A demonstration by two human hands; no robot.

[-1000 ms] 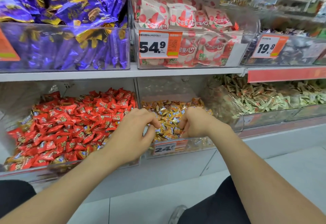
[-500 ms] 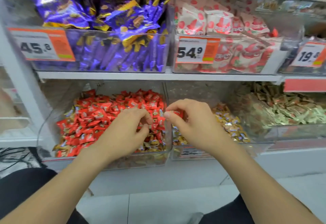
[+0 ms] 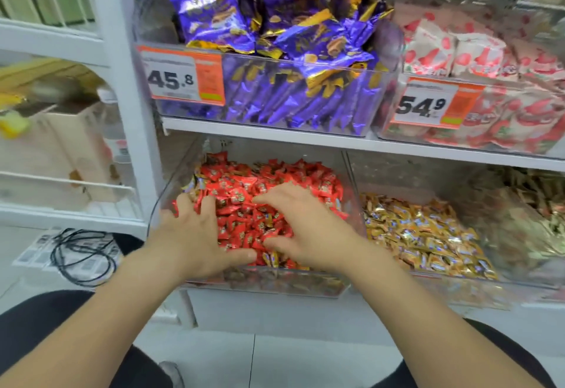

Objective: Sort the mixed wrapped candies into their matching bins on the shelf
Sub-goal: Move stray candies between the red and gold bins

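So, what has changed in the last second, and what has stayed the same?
Both hands moved left, from the gold candies to the red candies. The right hand, which pinched a red candy half a second ago, has let it go and lies spread on the pile. The left hand has uncurled and rests there too. The bins and price tags stayed put.

place: shop, likely sweets aisle | price tags (image 3: 183, 77) | clear bins (image 3: 275, 283)
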